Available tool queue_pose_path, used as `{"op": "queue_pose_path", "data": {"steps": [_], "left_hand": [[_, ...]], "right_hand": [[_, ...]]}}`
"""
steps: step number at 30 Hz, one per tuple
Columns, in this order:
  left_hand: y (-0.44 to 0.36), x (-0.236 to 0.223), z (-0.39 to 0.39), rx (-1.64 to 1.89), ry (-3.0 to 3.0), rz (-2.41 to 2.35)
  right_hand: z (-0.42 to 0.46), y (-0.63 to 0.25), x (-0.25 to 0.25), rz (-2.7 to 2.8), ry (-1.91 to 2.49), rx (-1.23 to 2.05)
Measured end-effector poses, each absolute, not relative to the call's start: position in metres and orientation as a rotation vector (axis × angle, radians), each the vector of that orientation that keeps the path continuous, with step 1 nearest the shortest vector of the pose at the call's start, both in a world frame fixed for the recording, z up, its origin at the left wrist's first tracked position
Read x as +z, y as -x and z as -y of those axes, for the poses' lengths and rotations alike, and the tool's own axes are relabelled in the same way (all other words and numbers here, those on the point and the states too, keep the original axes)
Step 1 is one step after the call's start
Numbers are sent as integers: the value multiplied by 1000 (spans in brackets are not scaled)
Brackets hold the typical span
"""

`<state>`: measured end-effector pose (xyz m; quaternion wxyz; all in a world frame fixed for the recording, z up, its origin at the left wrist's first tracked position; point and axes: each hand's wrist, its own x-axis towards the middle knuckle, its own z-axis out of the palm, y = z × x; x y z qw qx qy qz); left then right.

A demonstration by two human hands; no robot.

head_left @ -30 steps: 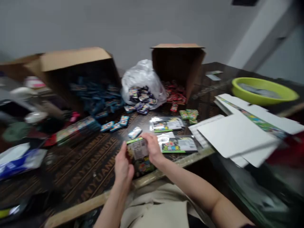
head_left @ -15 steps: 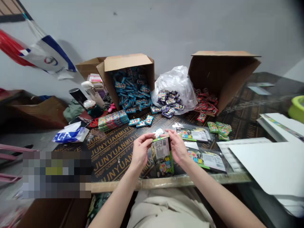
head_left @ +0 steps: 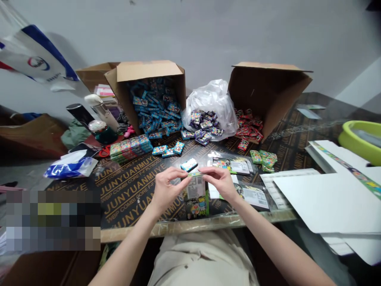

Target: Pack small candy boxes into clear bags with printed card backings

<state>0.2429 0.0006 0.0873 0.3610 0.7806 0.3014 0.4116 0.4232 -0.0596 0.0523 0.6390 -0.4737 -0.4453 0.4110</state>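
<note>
A black and green printed box (head_left: 195, 204) stands in front of me near the table's front edge. My left hand (head_left: 171, 186) pinches the left end of its top edge between thumb and fingers. On the right end of that same edge, the fingers of my right hand (head_left: 222, 182) are closed too. Just beyond my fingertips lies a small blue packet (head_left: 189, 164). More blue packets (head_left: 168, 152) rest farther back. Two flat printed packages (head_left: 232, 164) in clear plastic lie to the right of my hands.
Behind stand a carton (head_left: 150, 73) of blue packets, a clear plastic bag (head_left: 218, 93) with purple ones and a carton (head_left: 285, 85) with red ones. Green packets (head_left: 264, 159) and white card sheets (head_left: 300, 194) lie right. A stacked block of packets (head_left: 131, 147) sits left.
My hands have come closer together along the box's top edge, my right hand turning inward. The small blue packet beyond them now shows clearly. The whole view has shifted, so things appear farther left.
</note>
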Motion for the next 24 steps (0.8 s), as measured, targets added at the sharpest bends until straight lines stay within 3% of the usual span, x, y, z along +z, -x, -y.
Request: {"op": "queue_pose_path", "data": {"steps": [4,10,19,24], "left_hand": [[-244,97,-6,921,-2088,-823],[-251,108,-18,643,-1829,-854],[-245,97,1,973,-2370,-614],[-244,93,-2,868,-2616,-558]], "right_hand": [[68,-430,58,1159,1198,821],[58,-436,79,1198,1257,984],[71,-442,79,1549,1181,709],[74,-467,65,1593,1297,544]]}}
